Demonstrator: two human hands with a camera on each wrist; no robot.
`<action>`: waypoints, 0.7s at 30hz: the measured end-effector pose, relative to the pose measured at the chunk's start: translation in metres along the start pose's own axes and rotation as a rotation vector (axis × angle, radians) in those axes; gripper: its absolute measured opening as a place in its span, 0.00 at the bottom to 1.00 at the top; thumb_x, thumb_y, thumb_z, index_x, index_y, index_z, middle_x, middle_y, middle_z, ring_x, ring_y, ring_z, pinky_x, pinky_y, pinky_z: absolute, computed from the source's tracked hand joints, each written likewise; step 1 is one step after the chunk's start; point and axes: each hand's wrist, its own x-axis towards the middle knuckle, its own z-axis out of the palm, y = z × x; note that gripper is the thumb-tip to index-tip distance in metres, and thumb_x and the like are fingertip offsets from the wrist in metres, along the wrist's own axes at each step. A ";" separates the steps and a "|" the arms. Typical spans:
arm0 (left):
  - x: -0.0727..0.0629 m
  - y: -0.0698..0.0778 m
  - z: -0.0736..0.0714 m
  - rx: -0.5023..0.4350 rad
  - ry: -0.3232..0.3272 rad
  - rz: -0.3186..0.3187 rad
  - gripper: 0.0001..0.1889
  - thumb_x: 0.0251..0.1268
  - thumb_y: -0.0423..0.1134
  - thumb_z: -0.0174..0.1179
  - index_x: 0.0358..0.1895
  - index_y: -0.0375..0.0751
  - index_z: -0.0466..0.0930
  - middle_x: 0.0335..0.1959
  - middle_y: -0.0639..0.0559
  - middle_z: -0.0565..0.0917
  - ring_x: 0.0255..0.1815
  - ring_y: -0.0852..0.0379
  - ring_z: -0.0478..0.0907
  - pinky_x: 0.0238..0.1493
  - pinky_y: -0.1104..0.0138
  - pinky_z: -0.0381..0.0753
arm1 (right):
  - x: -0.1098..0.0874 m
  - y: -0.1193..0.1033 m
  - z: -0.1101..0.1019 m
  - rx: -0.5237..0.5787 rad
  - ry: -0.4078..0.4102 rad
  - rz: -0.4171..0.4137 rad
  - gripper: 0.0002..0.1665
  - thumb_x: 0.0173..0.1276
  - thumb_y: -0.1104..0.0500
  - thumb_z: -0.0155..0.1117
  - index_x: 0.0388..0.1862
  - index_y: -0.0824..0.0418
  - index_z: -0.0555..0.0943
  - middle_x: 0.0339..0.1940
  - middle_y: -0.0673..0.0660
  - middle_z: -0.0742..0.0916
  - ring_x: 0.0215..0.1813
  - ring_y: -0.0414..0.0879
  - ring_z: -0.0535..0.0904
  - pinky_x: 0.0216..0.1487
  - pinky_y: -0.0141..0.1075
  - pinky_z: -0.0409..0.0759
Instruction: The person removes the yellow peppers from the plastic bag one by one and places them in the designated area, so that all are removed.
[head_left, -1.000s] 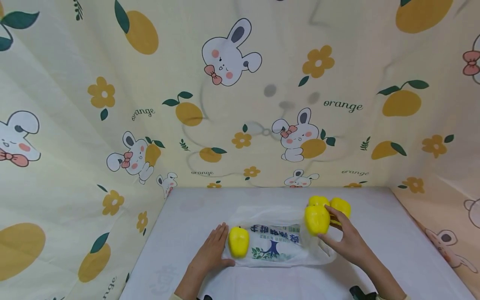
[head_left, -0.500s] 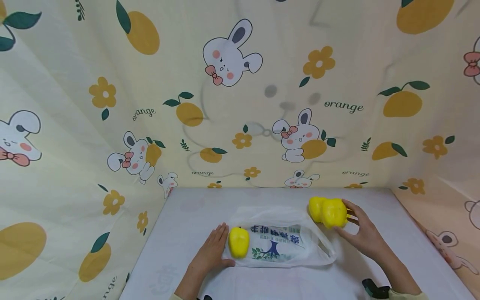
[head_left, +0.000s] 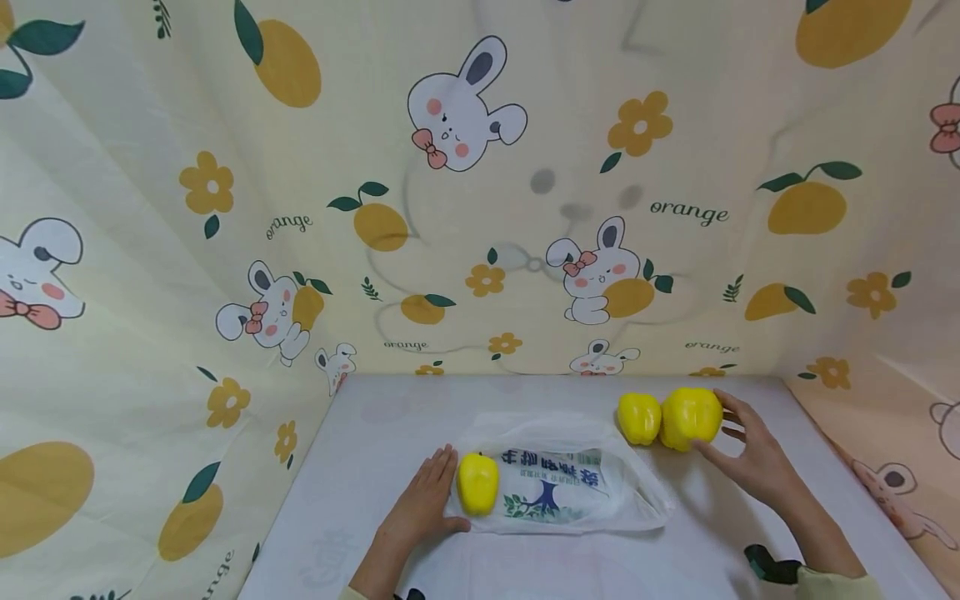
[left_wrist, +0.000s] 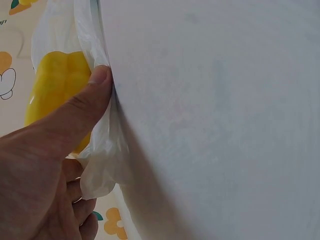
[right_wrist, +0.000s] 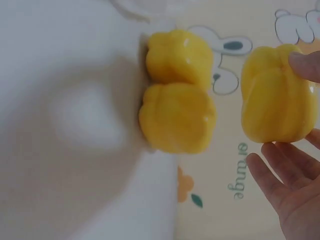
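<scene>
My right hand [head_left: 757,458] holds a yellow bell pepper [head_left: 692,419] between thumb and fingertips at the right of the table. In the right wrist view this held pepper [right_wrist: 279,97] is up off the table, apart from two other yellow bell peppers, one [right_wrist: 179,57] beside the other [right_wrist: 177,120]. From the head, the held one hides most of one of them; the other pepper [head_left: 640,418] shows to its left. My left hand [head_left: 423,504] rests with extended fingers on the left edge of a white printed plastic bag [head_left: 600,512], beside another yellow bell pepper [head_left: 478,485] lying on it.
The bag lies flat across the middle of the white table [head_left: 540,571], its handle end to the right. A cream cloth [head_left: 480,208] printed with rabbits and oranges hangs behind the table and along both sides.
My right hand has carried its bell pepper rightward from over the bag's right end, past the left of the two standing peppers. The left hand has stayed on the bag.
</scene>
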 end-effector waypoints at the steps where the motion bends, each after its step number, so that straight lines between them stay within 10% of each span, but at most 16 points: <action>1: 0.000 0.000 0.000 0.000 0.000 -0.002 0.63 0.56 0.62 0.80 0.87 0.36 0.52 0.89 0.41 0.52 0.89 0.44 0.50 0.88 0.49 0.52 | 0.000 0.002 -0.001 -0.006 0.003 0.001 0.58 0.66 0.61 0.82 0.84 0.71 0.56 0.75 0.78 0.68 0.66 0.75 0.71 0.50 0.05 0.60; 21: 0.001 0.000 0.000 -0.004 -0.007 -0.005 0.63 0.56 0.63 0.80 0.87 0.37 0.53 0.89 0.42 0.53 0.89 0.44 0.51 0.87 0.48 0.53 | -0.001 0.057 -0.015 0.002 -0.009 0.088 0.57 0.73 0.57 0.77 0.85 0.74 0.51 0.76 0.82 0.65 0.67 0.78 0.67 0.46 0.04 0.59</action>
